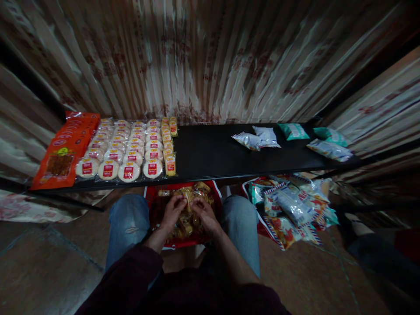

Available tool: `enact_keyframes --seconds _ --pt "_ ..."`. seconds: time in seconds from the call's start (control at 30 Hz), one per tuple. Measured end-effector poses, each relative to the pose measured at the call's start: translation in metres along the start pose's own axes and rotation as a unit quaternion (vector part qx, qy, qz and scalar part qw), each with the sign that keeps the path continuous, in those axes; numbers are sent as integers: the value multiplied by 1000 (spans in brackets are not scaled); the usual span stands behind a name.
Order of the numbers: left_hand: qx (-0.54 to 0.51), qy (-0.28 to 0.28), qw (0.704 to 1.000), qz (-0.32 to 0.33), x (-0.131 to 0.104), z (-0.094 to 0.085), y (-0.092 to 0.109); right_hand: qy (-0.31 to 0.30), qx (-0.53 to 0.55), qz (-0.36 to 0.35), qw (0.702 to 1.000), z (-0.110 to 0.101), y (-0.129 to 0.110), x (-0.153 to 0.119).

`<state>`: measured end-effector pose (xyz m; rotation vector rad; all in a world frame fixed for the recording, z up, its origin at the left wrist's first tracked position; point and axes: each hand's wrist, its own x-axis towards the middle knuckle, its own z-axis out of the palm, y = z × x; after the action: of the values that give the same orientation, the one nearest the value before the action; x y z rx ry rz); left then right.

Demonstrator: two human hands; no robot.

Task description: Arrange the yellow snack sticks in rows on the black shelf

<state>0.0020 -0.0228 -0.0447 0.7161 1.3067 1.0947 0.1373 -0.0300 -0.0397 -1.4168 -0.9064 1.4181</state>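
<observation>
My left hand [173,211] and my right hand [204,213] meet above a red basket [214,187] between my knees. Pinched between the fingertips of both is a small wrapped yellow snack [188,197]. Beneath them, the basket holds several similar clear-wrapped snacks [184,228]. On the black shelf [203,151] ahead, a column of yellow wrapped snacks [170,164] stands at the right of several columns of round white wrapped crackers [130,170]. My fingers partly cover the held snack.
An orange snack bag [62,151] lies at the shelf's left end. White-blue bags [267,136] and green bags [293,131] rest toward the right. A second basket [246,189] below overflows with chip bags [290,205]. Another person's leg [370,249] shows at right; curtains [203,61] hang behind.
</observation>
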Motion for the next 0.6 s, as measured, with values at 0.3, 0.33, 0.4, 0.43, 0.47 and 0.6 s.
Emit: enact_keyframes --seconds 0.3,0.33,0.4,0.43,0.47,0.6 --pt "-35 6 998 -43 0 1 1 -31 34 3 999 -2 -2 -1" --pt "-47 3 998 -50 0 1 0 -25 35 9 999 -2 -2 -1" --pt "-70 1 996 -61 1 1 -4 -6 35 19 999 -2 -4 -2" --pt "-81 6 994 -69 1 0 -6 4 35 19 999 -2 -5 -3" --pt "-92 16 993 -78 2 0 -8 12 35 18 999 -2 -6 -3" --pt "-123 31 987 -102 4 -1 -14 27 55 15 998 -2 -8 -4"
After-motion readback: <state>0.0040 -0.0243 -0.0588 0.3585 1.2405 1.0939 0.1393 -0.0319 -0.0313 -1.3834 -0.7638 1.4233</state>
